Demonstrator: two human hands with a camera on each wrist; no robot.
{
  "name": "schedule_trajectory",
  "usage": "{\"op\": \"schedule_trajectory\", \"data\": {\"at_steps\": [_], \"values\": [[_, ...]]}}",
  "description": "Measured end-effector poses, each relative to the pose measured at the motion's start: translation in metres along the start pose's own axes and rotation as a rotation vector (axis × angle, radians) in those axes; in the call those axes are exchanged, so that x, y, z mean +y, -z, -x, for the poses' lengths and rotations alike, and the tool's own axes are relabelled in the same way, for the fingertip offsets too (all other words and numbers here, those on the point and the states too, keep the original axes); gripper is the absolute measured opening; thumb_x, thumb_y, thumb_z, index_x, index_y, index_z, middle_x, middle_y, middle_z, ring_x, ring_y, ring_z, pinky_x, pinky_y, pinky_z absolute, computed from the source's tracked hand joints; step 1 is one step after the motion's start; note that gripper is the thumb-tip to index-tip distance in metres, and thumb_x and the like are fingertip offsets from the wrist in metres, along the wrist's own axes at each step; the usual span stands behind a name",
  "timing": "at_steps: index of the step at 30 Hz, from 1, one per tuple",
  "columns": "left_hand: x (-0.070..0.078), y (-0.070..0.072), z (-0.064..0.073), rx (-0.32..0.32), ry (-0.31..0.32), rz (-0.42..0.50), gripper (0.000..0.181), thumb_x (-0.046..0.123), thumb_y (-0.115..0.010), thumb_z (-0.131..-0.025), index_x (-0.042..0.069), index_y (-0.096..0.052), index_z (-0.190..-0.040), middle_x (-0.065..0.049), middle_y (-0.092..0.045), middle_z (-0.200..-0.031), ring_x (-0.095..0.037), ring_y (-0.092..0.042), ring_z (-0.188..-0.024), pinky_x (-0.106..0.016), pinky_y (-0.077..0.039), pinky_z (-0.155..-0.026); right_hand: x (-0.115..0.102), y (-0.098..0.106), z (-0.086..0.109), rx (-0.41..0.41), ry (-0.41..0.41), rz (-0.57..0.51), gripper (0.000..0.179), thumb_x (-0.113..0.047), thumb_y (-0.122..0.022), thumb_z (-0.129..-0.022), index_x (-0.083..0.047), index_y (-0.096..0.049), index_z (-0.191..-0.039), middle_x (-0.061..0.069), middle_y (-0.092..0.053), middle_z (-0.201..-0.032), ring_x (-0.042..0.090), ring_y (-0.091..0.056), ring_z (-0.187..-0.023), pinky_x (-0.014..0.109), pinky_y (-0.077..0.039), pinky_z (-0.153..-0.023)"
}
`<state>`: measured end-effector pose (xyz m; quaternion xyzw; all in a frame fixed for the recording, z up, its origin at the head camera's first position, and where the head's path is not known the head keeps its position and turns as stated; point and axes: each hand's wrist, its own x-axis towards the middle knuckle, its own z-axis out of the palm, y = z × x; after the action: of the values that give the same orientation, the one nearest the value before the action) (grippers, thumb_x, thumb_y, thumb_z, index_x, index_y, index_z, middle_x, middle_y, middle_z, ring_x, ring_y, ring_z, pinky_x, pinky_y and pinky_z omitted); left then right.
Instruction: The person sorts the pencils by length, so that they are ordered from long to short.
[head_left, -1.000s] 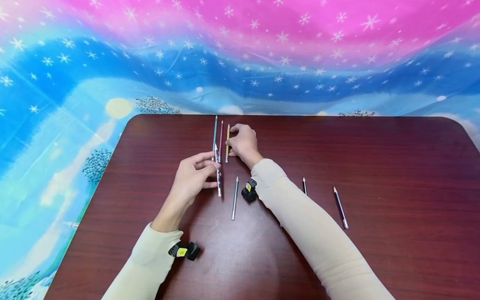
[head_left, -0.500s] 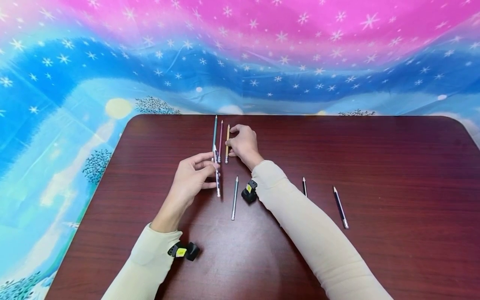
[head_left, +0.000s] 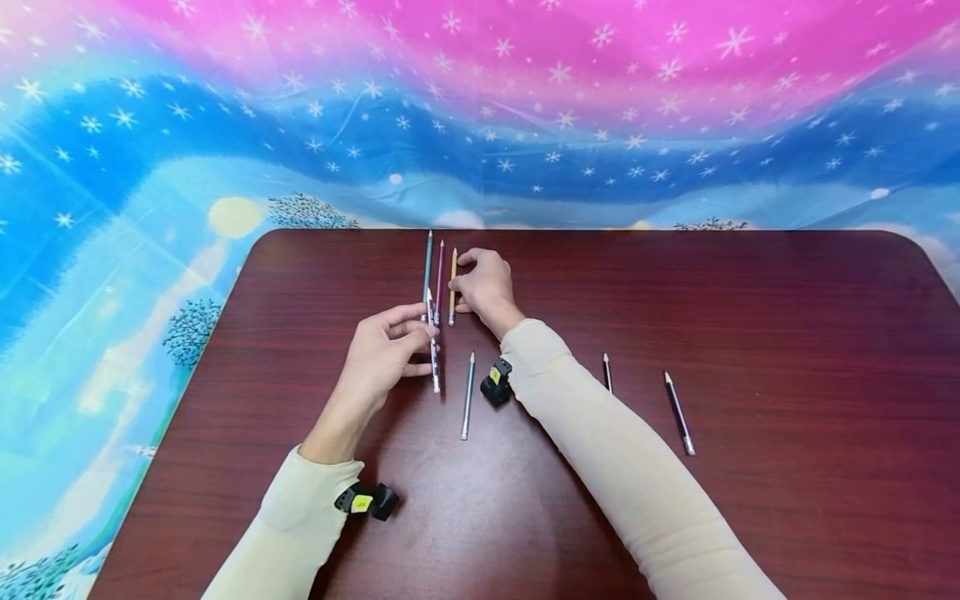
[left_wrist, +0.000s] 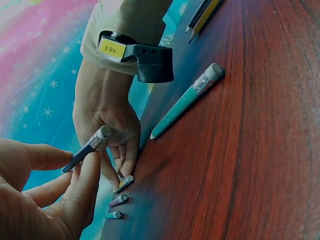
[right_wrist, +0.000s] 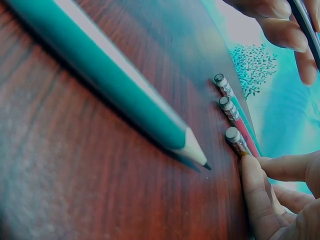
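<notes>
In the head view my left hand [head_left: 378, 350] pinches a dark pencil [head_left: 434, 367] between thumb and fingers, its white eraser end toward me. The left wrist view shows that pencil [left_wrist: 82, 156] held off the table. My right hand [head_left: 486, 287] holds a yellow pencil [head_left: 453, 304] lying near the far edge, fingers along its right side; in the right wrist view they meet at its eraser end [right_wrist: 235, 137]. Left of it lie a red pencil [head_left: 440, 271] and a teal pencil [head_left: 428, 260], roughly parallel. The held dark pencil partly covers the teal one's near end.
Another teal pencil [head_left: 468, 398] lies on the brown table [head_left: 787, 333] nearer me, between my forearms. Two dark pencils [head_left: 679, 412] lie to the right, one partly behind my right sleeve [head_left: 615, 467]. A yellow pencil [left_wrist: 206, 20] shows at the top of the left wrist view.
The dark pencil in my left hand has shifted very slightly left. My right hand stays at the yellow pencil, and the pencils on the table lie as before.
</notes>
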<state>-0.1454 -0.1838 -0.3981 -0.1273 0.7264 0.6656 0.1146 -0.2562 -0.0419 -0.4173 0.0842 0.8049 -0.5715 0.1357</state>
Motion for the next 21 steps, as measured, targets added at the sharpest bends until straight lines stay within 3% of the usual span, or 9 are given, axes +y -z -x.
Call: {"op": "schedule_trajectory", "data": {"at_steps": [21], "values": [[0.0000,-0.0006,-0.0009,0.001,0.014,-0.002,0.043,0.002,-0.061,-0.100,0.002,-0.061,-0.143,-0.003,-0.072,-0.100,-0.007,-0.067,-0.080,-0.029,-0.066,-0.067,0.0009,0.0001,0.0004,0.002,0.000,0.018,0.039,-0.001,-0.072,-0.097,-0.010,-0.067,-0.135,0.017,-0.072,-0.112,0.015,-0.060,-0.052,0.027,-0.063,-0.055]]}}
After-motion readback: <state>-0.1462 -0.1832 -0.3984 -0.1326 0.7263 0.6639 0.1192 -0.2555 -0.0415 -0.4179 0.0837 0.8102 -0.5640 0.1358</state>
